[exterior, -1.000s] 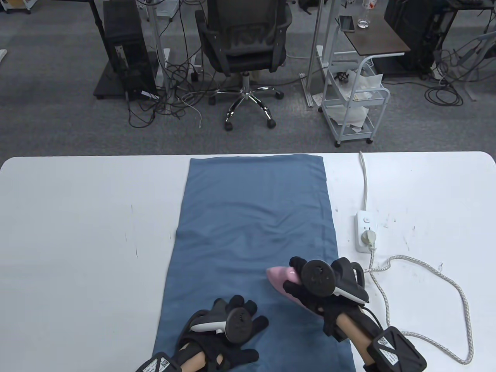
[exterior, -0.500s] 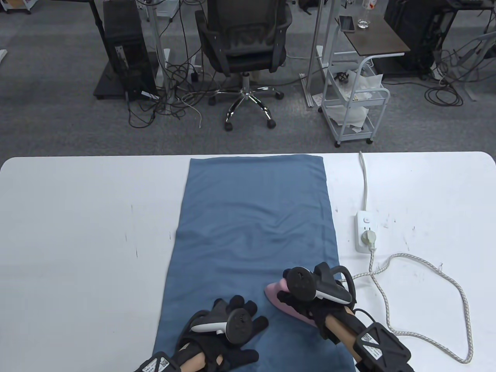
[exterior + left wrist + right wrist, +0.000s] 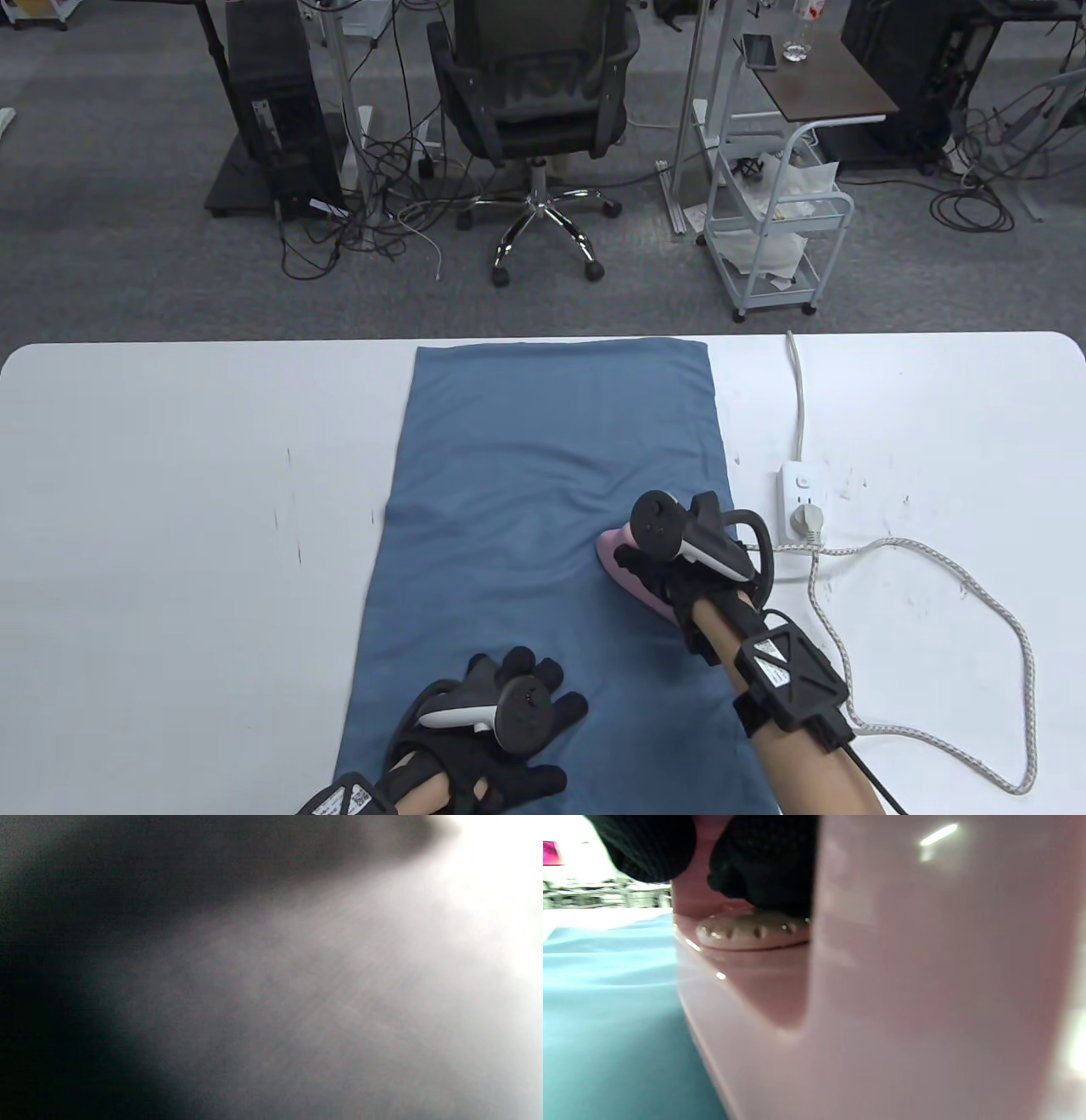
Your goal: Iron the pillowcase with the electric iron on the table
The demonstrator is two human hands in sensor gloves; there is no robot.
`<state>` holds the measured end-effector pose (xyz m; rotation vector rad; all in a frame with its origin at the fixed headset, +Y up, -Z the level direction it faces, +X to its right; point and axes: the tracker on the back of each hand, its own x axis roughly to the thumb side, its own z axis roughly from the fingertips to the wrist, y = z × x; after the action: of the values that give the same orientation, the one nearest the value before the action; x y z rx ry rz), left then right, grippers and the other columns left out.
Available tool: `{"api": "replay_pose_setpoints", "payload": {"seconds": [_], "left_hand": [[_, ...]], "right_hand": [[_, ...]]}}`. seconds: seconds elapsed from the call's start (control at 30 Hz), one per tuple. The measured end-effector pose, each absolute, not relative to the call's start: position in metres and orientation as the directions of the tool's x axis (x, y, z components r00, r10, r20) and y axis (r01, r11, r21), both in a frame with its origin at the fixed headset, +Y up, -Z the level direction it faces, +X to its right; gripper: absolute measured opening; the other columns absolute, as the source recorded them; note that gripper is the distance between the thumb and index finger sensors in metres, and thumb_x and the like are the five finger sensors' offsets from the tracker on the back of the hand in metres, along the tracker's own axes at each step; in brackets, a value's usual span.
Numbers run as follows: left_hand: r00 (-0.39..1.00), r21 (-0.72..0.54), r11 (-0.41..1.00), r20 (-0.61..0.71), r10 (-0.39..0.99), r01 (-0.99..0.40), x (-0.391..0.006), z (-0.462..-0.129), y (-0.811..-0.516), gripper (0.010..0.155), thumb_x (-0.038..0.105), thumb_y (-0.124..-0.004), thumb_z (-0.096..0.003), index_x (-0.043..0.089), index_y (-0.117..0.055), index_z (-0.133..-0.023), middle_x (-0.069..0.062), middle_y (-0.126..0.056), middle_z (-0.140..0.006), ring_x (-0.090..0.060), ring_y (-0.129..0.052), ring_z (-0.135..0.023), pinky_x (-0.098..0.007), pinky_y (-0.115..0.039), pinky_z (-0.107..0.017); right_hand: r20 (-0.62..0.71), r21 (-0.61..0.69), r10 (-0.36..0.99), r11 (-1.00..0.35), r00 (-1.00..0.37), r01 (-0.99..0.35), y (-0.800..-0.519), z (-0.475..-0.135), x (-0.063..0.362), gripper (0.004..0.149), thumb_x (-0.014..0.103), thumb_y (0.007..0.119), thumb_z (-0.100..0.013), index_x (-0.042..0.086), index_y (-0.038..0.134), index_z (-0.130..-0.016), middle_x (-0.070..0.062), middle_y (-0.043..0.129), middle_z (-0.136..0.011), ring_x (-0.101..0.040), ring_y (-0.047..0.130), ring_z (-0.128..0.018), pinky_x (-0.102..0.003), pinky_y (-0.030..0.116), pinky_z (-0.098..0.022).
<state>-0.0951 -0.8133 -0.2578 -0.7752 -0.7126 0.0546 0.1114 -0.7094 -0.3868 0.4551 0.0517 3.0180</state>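
A blue pillowcase lies flat along the middle of the white table, with creases near its middle. My right hand grips the handle of the pink iron, which rests on the pillowcase's right side. The right wrist view shows the iron's pink body, a pale dial, my gloved fingers around the handle and the blue cloth. My left hand rests flat on the pillowcase's near end, fingers spread. The left wrist view is a dark blur.
A white power strip lies right of the pillowcase with the iron's plug in it. The braided cord loops over the table's right part. An office chair and a white cart stand beyond the far edge.
My right hand has slid the iron away from me along the pillowcase's right side, after first drawing it nearer. The cord has shifted with it. My left hand has stayed put.
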Motion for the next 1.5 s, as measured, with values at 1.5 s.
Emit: {"api": "replay_pose_setpoints", "payload": {"seconds": [1.5], "left_hand": [[0.768,-0.657,0.723,0.569,0.293,0.211,-0.095,-0.257,-0.813,0.081,0.069,-0.045,-0.0483,0.046,0.013,-0.099,0.004,0.033,-0.101,-0.033,0.035,-0.092,-0.066,0.015,-0.061]], "right_hand": [[0.520,0.050,0.052,-0.998,-0.852,-0.031,-0.724,-0.378,0.028,0.065,0.054,0.075,-0.045,0.012,0.070,-0.095,0.004,0.095,-0.049,-0.011,0.097,-0.027,-0.039,0.091,-0.036]]}}
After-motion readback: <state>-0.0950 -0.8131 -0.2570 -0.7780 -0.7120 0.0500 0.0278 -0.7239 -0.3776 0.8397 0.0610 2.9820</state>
